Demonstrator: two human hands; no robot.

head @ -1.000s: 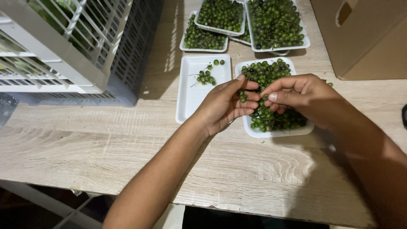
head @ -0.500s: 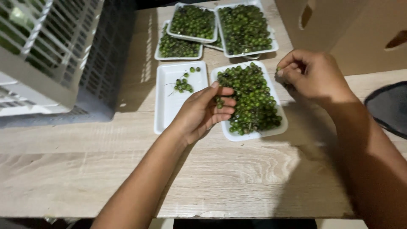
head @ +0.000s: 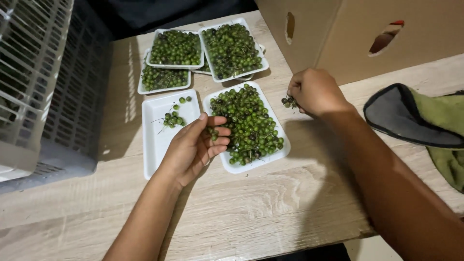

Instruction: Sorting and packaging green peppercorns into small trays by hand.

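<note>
A single head-worn camera looks steeply down, close over the wooden table [head: 270, 212] and hands.

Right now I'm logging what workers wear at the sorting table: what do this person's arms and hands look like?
Both forearms are bare as far as the picture shows: no sleeves in view. The left hand and right hand wear no gloves; no rings, watch or wristband are visible. Fingernails look short and unpainted.

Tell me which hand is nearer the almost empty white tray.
Left. The left hand lies along the almost empty tray's right edge; the right hand is beyond the full tray.
</note>
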